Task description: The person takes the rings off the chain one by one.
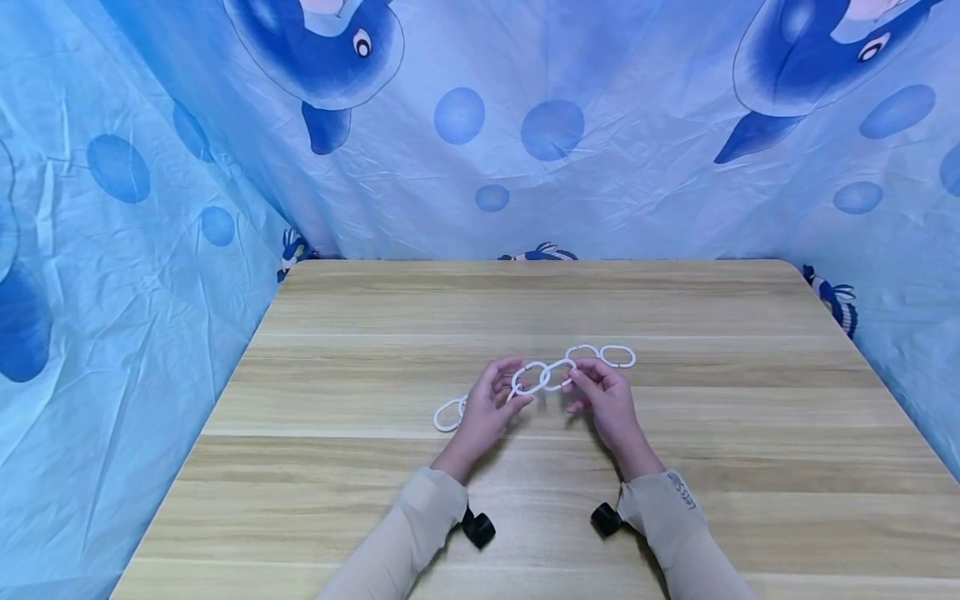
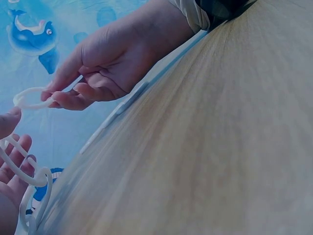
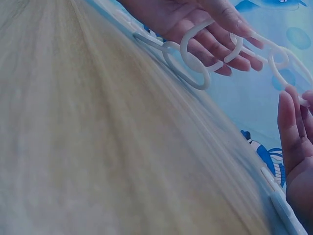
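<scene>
Both hands hold white plastic chain links over the middle of the table. My left hand [image 1: 491,407] pinches one oval link [image 1: 533,363] between thumb and fingers. Looped through it is a second link [image 1: 561,362], whose far end my right hand [image 1: 611,404] pinches. From the left hand more joined links [image 3: 199,87] trail down toward the tabletop, seen in the right wrist view. The end link [image 1: 437,417] of that trail lies left of the left wrist, partly covered by the hand. In the left wrist view the right fingertips [image 2: 54,98] grip the link's end.
Two more white links [image 1: 632,358] lie on the wood-grain table [image 1: 675,533] just behind the right hand. A blue dolphin-printed sheet [image 1: 637,192] hangs along the table's back and sides. Black wrist cameras [image 1: 478,529] sit at both cuffs.
</scene>
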Motion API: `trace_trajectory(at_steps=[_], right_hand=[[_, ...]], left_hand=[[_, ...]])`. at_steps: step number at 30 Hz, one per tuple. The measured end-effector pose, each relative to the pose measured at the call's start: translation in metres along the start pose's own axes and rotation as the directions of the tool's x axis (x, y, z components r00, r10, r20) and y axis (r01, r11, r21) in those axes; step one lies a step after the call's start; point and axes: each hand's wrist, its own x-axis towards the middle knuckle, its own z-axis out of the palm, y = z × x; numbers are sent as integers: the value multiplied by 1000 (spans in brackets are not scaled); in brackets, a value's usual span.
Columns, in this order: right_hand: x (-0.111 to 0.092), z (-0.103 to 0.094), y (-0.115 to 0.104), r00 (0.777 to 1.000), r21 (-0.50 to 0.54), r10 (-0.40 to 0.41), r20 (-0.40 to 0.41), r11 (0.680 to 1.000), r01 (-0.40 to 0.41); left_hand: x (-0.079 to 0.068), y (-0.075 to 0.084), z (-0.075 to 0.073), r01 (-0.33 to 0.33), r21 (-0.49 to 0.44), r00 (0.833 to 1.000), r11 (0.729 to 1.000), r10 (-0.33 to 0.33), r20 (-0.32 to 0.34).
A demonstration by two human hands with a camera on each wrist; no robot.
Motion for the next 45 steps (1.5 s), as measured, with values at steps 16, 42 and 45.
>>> trace_trajectory(at_steps=[16,42,45], right_hand=[[3,-1,2,998,-63,19,-55,998,-22],[4,1,-1,991,-79,63,-122,994,-73],[4,1,-1,989,-90,71,-130,993,-83]], left_hand=[[0,2,1,34,-55,999,998,-36,-35],[-1,0,-1,24,-62,1000,998,-25,-16],[0,-1,-1,34,-58,999,998,-36,-26]])
